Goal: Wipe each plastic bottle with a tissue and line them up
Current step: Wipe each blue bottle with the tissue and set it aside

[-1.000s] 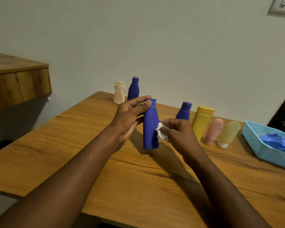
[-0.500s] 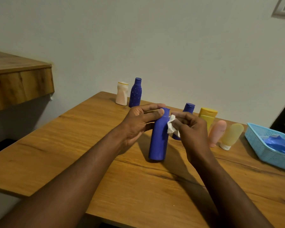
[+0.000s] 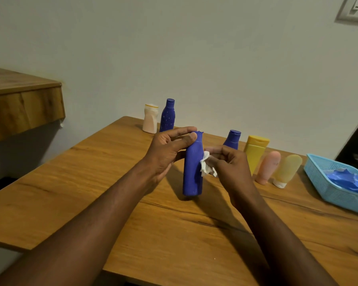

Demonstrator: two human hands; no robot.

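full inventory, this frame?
held bottle: 1, blue, table centre
tissue: 1, white, on held bottle
squat bottle: 1, cream, far edge
speckled bottle: 1, blue, beside it
capped bottle: 1, blue, behind right hand
yellow bottle: 1, yellow, mid-right
pink tube: 1, pink, next right
pale tube: 1, yellowish, next right
basket: 1, light blue, far right, blue material inside
table: 1, wood, underneath
shelf: 1, wood, left
switch: 1, white, top right
left hand: grips held bottle
right hand: pinches tissue

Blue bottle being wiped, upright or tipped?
Upright: the blue bottle has cap end up, left hand gripping its neck, right hand pinching the tissue.
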